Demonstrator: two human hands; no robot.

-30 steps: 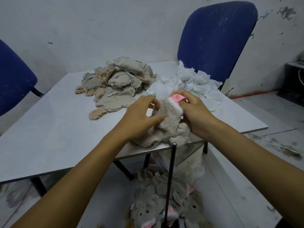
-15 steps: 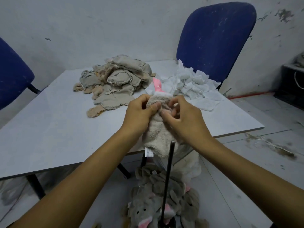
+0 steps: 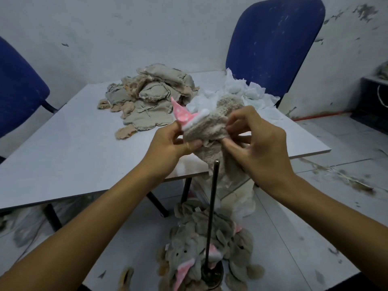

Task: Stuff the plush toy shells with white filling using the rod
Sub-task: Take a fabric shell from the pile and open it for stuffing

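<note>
A beige plush toy shell (image 3: 212, 127) with a pink dotted ear and white trim is held up in front of the table's near edge. My left hand (image 3: 174, 143) pinches its left side below the pink ear. My right hand (image 3: 256, 141) pinches its right side with curled fingers. Just under the shell, a dark metal rod (image 3: 212, 211) stands upright on a round base on the floor, its tip a little below the fabric. White filling (image 3: 237, 93) is heaped at the table's far right. A pile of flat beige shells (image 3: 151, 95) lies at the back centre.
The grey table (image 3: 73, 148) spreads out to the left. Blue chairs stand behind it at the right (image 3: 273, 38) and at the far left (image 3: 19, 87). Stuffed grey plush toys (image 3: 205, 248) are heaped on the floor around the rod's base.
Both hands have lifted the shell off the table edge and turned it, so the pink ear now points up left. The shell sits higher, above the rod's tip.
</note>
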